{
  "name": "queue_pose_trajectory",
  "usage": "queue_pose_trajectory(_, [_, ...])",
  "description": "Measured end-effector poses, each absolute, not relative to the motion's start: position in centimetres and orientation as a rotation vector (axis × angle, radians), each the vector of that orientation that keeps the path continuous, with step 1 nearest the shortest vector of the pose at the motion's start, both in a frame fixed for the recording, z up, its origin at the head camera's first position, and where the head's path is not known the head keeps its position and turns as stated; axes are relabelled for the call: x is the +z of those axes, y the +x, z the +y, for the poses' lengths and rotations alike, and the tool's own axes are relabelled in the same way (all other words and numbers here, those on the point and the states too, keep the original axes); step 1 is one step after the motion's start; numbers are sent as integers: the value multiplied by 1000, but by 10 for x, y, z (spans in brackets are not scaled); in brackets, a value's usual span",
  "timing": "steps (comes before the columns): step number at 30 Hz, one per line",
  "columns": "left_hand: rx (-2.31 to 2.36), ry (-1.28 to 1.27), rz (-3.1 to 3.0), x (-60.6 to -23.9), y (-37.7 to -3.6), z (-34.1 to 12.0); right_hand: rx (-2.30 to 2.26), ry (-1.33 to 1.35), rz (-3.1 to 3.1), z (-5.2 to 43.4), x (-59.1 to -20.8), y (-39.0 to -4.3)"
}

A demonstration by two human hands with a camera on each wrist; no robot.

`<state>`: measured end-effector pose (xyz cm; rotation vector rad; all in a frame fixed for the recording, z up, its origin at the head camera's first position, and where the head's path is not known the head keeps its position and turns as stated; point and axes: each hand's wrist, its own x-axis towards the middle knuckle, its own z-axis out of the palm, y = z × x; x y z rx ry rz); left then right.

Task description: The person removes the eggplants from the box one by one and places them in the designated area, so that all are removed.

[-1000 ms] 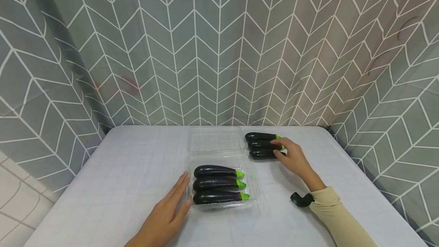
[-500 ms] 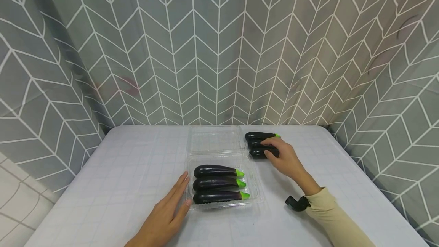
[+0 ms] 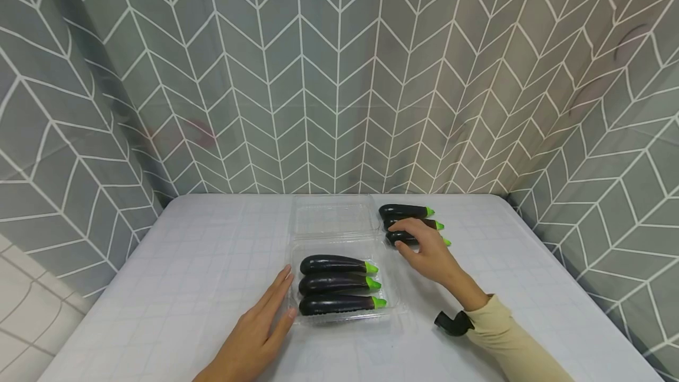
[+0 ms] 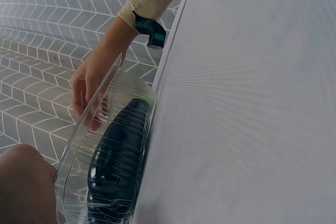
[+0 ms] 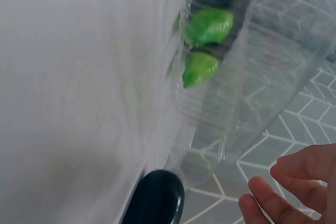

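Purple eggplants, six in all, on the white counter.
Three lay in the clear tray, three loose eggplants beside its open lid. Right hand rested on the nearest loose one, grip spread; left hand lay flat against the tray, grip spread.

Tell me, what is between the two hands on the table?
In the head view, the clear plastic box with three eggplants lies between the left hand and the right hand. The left hand's fingers touch its edge.
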<state>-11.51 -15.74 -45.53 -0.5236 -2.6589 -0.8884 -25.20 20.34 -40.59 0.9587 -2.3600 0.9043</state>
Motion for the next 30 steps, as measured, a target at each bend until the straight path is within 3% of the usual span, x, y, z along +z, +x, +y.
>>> queue_pose_trajectory(30, [-892, -573, -2603, -456, -114, -158, 978, 1246, -2370, 158, -414, -225])
